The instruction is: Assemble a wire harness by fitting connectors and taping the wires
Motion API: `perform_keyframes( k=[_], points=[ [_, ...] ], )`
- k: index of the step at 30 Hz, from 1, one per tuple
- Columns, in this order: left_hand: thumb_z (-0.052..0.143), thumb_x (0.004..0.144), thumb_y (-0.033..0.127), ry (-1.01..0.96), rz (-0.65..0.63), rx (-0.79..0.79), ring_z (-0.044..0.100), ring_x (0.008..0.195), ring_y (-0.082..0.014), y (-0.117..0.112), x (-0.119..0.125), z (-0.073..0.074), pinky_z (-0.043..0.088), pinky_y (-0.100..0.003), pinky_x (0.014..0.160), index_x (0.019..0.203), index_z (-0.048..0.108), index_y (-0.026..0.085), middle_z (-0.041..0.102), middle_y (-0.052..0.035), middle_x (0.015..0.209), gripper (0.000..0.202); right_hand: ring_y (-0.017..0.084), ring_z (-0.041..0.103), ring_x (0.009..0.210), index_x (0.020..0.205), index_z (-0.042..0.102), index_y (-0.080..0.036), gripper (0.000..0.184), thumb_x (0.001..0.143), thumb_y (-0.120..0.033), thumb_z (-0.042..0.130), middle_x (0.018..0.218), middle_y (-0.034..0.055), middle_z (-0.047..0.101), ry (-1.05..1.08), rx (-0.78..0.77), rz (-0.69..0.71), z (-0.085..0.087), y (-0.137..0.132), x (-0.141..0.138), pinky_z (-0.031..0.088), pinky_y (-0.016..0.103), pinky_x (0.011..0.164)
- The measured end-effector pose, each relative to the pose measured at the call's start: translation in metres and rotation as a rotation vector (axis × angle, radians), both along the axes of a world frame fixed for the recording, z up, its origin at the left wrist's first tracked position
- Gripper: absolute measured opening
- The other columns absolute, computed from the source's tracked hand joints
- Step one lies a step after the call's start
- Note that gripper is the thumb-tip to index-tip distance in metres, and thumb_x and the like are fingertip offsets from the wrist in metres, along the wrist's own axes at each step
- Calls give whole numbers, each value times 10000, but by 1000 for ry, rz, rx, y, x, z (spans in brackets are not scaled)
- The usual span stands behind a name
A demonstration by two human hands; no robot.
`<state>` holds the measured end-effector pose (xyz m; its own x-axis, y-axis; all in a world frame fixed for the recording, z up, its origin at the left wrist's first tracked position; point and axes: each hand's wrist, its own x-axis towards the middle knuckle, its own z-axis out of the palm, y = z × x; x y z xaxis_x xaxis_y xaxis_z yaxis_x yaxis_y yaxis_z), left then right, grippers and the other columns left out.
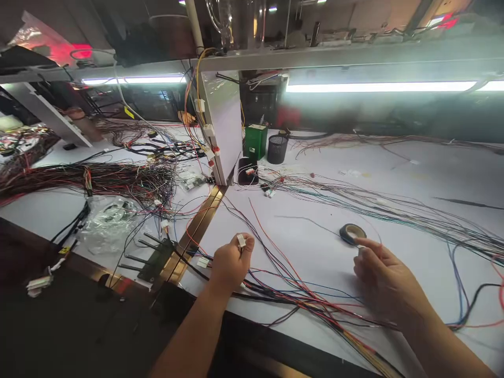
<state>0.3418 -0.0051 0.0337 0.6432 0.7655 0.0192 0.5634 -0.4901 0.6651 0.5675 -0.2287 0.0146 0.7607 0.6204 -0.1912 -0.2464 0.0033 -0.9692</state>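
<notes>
My left hand is closed around a small white connector, which shows between thumb and forefinger with its wires hanging below. My right hand is held over the white table, thumb and fingers pinched together. A thin grey wire runs from the table towards these fingertips, and they appear to grip its end. Just beyond them lies a roll of black tape. Below and between my hands a bundle of red, blue and black wires stretches along the table's front. Another white connector rests left of my left wrist.
A long wire bundle crosses the table behind my hands. At the back stand a green box and a black mesh cup. To the left are a pegged fixture, a clear plastic bag and a heap of wires.
</notes>
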Motion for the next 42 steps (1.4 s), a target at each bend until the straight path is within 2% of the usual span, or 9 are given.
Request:
perform_keyframes(
  k=[5,9,16,20,25,28,31,35,42],
  points=[
    [351,927,509,-1,63,69,605,639,-191,1,0,-1,397,-294,644,931,631,199,638,-19,621,417,130,446,512,1353,422,-234,596,844,-469,626,641,-51,495,-395,-472,155,0,4,6,357,219,458],
    [413,919,498,-397,-39,-111,633,817,-197,2,-1,-6,430,-331,822,960,605,193,694,-56,806,362,172,563,664,1446,263,-218,734,821,-411,596,946,37,626,-544,-554,228,-1,3,10,473,280,592],
    [474,797,677,-1056,-219,-1078,669,803,-211,7,0,6,498,-426,848,1088,589,266,716,-49,890,517,151,588,688,1476,163,-290,766,807,-245,532,1101,29,581,-738,-591,297,5,3,3,507,302,675],
    [533,827,585,-1112,-261,-1399,530,459,-58,10,-2,15,519,-244,549,1196,552,273,685,-20,917,483,174,601,765,1482,159,-287,771,816,-232,543,1192,64,534,-851,-600,263,6,2,1,528,345,743],
    [567,849,492,-1059,-329,-1446,353,361,-33,11,-6,10,420,-180,407,1272,517,154,593,28,681,544,301,430,1215,1367,424,-203,540,851,-268,569,1358,132,410,-1176,-695,234,16,-5,6,415,470,989],
    [443,943,371,-1047,-460,-1453,292,324,-37,8,-8,9,349,-167,353,1236,556,126,556,35,593,398,285,477,1160,1279,505,-198,400,881,-237,533,1273,125,490,-1228,-605,200,29,-11,1,443,461,951],
    [319,974,403,-1047,-570,-1429,242,280,-30,3,-10,13,328,-192,340,1222,572,190,598,18,640,413,237,552,1022,1187,560,-223,281,916,-201,487,1100,79,597,-1182,-451,390,41,-16,-11,482,407,867],
    [269,967,474,-1016,-511,-1396,291,296,-48,2,-9,15,365,-215,383,1195,582,243,582,23,619,451,206,575,914,1115,605,-217,241,931,-159,462,995,60,636,-1156,-380,601,44,-17,-26,484,363,797],
    [278,970,459,-1020,-325,-1408,280,341,-59,9,-4,10,335,-196,386,1131,613,193,477,42,521,457,202,601,852,1070,642,-196,252,931,-149,437,933,68,651,-1130,-387,627,46,-11,-34,490,332,741]
  ],
)
